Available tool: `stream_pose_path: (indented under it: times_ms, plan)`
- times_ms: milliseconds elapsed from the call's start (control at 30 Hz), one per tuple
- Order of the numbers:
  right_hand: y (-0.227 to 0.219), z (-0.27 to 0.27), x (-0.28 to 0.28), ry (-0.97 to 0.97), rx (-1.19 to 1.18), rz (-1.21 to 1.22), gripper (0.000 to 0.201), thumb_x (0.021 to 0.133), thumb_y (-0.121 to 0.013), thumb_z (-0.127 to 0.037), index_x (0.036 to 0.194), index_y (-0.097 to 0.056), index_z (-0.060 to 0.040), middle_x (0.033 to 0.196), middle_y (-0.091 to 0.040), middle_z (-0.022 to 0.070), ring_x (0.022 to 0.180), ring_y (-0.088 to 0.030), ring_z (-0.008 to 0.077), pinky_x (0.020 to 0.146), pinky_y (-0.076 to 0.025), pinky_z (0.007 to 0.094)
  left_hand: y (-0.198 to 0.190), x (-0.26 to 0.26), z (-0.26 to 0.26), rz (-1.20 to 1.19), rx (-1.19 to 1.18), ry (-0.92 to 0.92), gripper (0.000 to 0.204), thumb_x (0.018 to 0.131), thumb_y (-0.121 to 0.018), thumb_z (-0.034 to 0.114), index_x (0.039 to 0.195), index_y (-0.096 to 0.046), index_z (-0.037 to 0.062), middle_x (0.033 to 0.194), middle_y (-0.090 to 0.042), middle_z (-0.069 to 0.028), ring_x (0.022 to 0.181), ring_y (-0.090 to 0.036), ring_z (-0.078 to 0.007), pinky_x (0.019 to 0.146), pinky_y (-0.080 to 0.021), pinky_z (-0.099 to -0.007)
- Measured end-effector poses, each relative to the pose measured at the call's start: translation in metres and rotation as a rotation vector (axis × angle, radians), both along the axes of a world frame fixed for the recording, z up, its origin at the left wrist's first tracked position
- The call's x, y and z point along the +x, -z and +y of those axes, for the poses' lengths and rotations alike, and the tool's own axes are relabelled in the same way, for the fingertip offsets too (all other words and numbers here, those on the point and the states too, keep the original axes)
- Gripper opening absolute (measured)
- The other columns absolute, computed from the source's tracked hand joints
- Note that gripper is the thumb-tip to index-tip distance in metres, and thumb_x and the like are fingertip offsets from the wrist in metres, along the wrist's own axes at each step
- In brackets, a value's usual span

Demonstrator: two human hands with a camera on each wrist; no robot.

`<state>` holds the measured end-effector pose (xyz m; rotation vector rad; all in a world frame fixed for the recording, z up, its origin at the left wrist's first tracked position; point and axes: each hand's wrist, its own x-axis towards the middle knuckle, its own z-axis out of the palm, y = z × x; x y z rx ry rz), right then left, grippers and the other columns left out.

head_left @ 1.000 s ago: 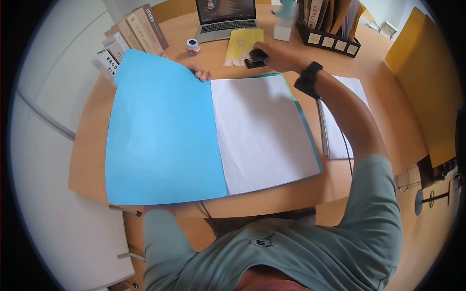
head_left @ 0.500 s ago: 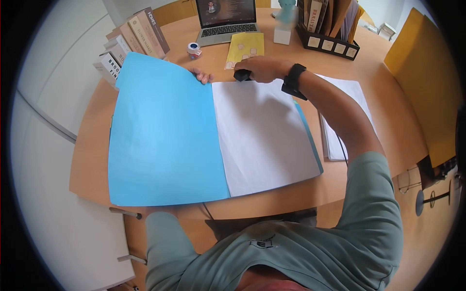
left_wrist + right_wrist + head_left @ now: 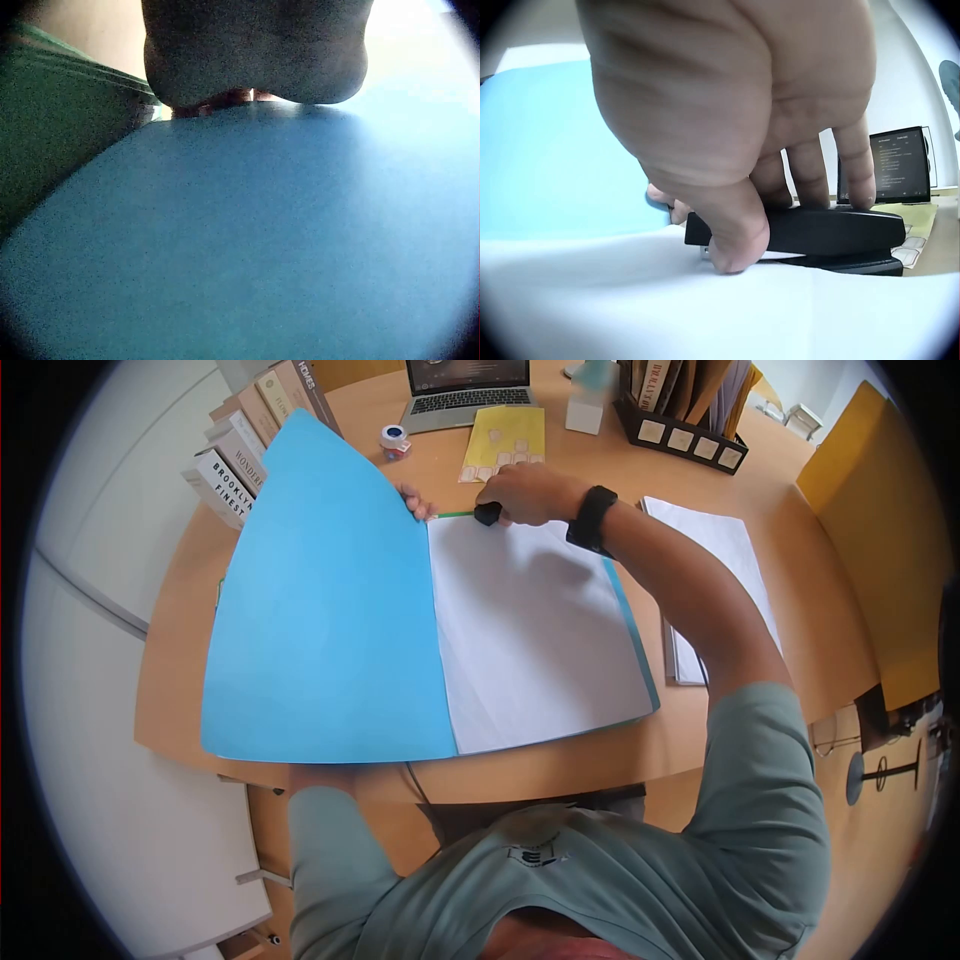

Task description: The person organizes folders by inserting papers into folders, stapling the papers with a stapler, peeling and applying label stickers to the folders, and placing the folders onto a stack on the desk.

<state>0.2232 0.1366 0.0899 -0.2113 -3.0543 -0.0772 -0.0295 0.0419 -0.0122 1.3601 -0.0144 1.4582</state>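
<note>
Stapler (image 3: 832, 231), gripped by right hand (image 3: 535, 495), long axis level, nose toward blue cover (image 3: 562, 157) (right wrist view only); left hand's (image 3: 415, 502) hold cannot be told.

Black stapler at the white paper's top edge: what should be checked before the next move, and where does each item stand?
1. Black stapler held in the right hand: ok.
2. Stapler at the top edge of the white paper: ok.
3. Paper seated between the stapler's arms: cannot tell, thumb partly covers the gap.
4. Blue folder cover held open by the left hand: ok.
5. Left hand apart from stapler: ok, though near.
</note>
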Motion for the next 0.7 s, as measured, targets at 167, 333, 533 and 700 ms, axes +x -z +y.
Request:
stream_pose_path:
  times_ms: [167, 333, 533, 700]
  plan:
    - [-0.003, -0.003, -0.003, 0.0, 0.027, -0.047, 0.021, 0.077, -0.071, -0.012, 0.098, -0.069, -0.0098, 0.09, -0.068, 0.013, 0.09, -0.064, 0.0323, 0.078, -0.049, 0.0433, 0.006, 0.002, -0.009, -0.027, -0.074, -0.1, 0.042, 0.096, -0.047, 0.035, 0.118, -0.057, 0.0009, 0.098, -0.063, -0.0079, 0.09, -0.058, -0.0221, 0.087, -0.038, -0.0405]
    - [-0.029, -0.011, 0.005, 0.014, 0.008, -0.069, 0.019, 0.078, -0.069, -0.012, 0.097, -0.069, -0.0099, 0.089, -0.068, 0.0118, 0.086, -0.065, 0.0326, 0.075, -0.049, 0.0431, 0.001, 0.005, -0.011, -0.045, -0.106, -0.086, 0.043, 0.096, -0.049, 0.035, 0.12, -0.057, -0.0003, 0.098, -0.063, -0.0095, 0.09, -0.059, -0.0228, 0.088, -0.038, -0.0419]
    - [-0.032, 0.008, 0.013, 0.061, 0.043, 0.046, 0.018, 0.079, -0.066, -0.014, 0.096, -0.069, -0.0105, 0.089, -0.068, 0.0115, 0.087, -0.066, 0.0333, 0.073, -0.05, 0.0441, -0.027, -0.001, -0.026, 0.123, -0.194, -0.089, 0.045, 0.096, -0.048, 0.037, 0.118, -0.056, -0.0012, 0.096, -0.063, -0.009, 0.089, -0.057, -0.0213, 0.083, -0.041, -0.0379]
    - [-0.028, 0.052, 0.032, 0.349, 0.161, 0.027, 0.021, 0.082, -0.065, -0.021, 0.1, -0.07, -0.0112, 0.101, -0.069, 0.0148, 0.096, -0.067, 0.0326, 0.08, -0.053, 0.0453, -0.039, -0.018, -0.039, 0.294, -0.405, -0.13, 0.044, 0.097, -0.047, 0.037, 0.117, -0.056, -0.0016, 0.095, -0.062, -0.0084, 0.088, -0.056, -0.0191, 0.08, -0.042, -0.0339]
